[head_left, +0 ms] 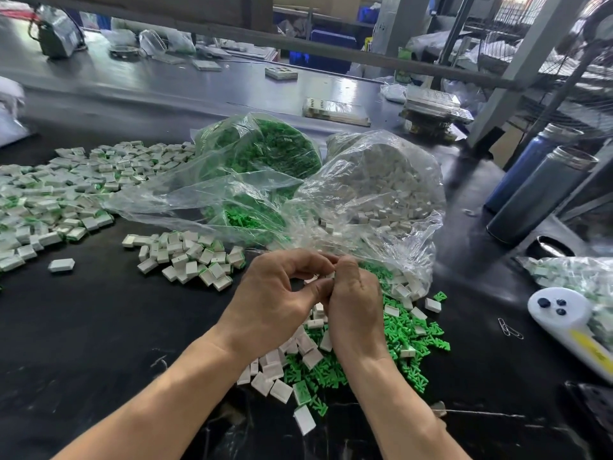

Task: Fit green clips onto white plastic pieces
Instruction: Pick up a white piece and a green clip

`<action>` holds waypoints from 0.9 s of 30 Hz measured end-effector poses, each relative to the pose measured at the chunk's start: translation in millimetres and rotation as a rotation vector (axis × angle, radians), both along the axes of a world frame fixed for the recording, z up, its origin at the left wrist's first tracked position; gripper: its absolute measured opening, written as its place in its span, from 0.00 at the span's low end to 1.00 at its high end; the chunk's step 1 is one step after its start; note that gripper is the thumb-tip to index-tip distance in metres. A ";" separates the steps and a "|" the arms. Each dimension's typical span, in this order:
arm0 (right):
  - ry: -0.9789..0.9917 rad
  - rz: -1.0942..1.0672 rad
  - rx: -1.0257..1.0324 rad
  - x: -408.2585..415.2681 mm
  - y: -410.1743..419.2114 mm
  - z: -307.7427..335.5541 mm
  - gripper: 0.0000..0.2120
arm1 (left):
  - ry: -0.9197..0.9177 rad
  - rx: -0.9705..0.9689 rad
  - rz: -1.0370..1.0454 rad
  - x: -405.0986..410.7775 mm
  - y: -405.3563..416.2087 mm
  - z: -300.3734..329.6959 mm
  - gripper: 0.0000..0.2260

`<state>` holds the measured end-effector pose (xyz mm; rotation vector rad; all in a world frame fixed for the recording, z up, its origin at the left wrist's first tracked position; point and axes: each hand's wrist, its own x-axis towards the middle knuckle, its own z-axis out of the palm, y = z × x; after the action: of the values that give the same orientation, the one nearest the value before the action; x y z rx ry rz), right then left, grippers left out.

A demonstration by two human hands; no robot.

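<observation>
White-and-green fitted pieces lie heaped far left. At centre the left hand and right hand meet, fingers pinching a white piece above loose green clips. Bags sit behind.

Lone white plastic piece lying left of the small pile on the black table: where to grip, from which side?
The lone white rectangular plastic piece lies flat and apart from the small pile of white pieces, with bare black table all round. Probably best to come from above and pinch across its two long side edges, the narrower span.
</observation>
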<state>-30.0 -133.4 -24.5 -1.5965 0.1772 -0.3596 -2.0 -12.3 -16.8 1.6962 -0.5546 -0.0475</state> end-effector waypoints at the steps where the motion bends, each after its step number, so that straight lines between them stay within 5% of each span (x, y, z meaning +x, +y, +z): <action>1: -0.017 -0.001 -0.011 -1.0 0.6 0.3 0.26 | -0.008 0.005 0.005 -0.3 -0.2 0.1 0.06; 14: 0.107 -0.019 0.436 3.5 7.6 5.4 0.26 | 0.113 -0.025 0.018 -3.0 -6.3 1.6 0.05; 27: 0.037 -0.002 0.421 9.3 3.5 1.9 0.30 | 0.043 -0.003 0.067 -5.5 -12.9 -4.1 0.04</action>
<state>-20.7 -130.0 -22.6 -1.1876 0.2645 -0.2729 -7.5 -25.3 -21.0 1.7052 -0.4653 -0.0351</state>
